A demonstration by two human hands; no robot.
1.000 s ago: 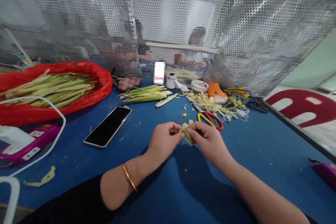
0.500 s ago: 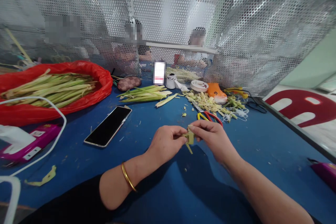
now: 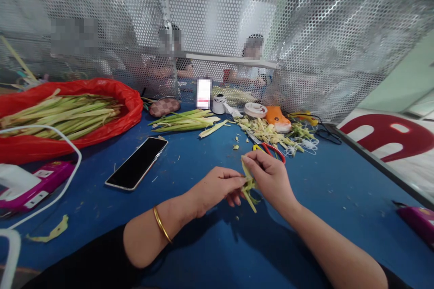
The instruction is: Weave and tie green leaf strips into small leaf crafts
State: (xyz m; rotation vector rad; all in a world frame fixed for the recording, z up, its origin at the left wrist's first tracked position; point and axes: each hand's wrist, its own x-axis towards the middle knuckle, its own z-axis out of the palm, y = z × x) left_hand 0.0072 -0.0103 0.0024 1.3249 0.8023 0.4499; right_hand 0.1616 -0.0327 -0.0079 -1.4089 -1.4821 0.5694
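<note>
Between my two hands is a small folded piece of pale green leaf strip [image 3: 250, 185], with loose ends hanging below. My left hand [image 3: 222, 186] pinches it from the left between thumb and fingers. With thumb and forefinger, my right hand [image 3: 267, 174] grips an upper end of the same strip, holding it raised. Just beyond my right hand lie scissors [image 3: 276, 152] with red and yellow handles, partly hidden by it. A heap of small folded leaf pieces [image 3: 259, 130] lies behind them.
A black-screened phone [image 3: 137, 164] lies to the left. Behind it are a bundle of green stalks [image 3: 185, 120] and a red bag [image 3: 130, 115] full of stalks. A purple power strip [image 3: 40, 185] with a white cable sits far left. A perforated metal screen [image 3: 224, 18] stands behind.
My right hand has drawn an end of the strip upward, so more of it shows. The left hand's lower fingers have spread. The view has shifted slightly.
</note>
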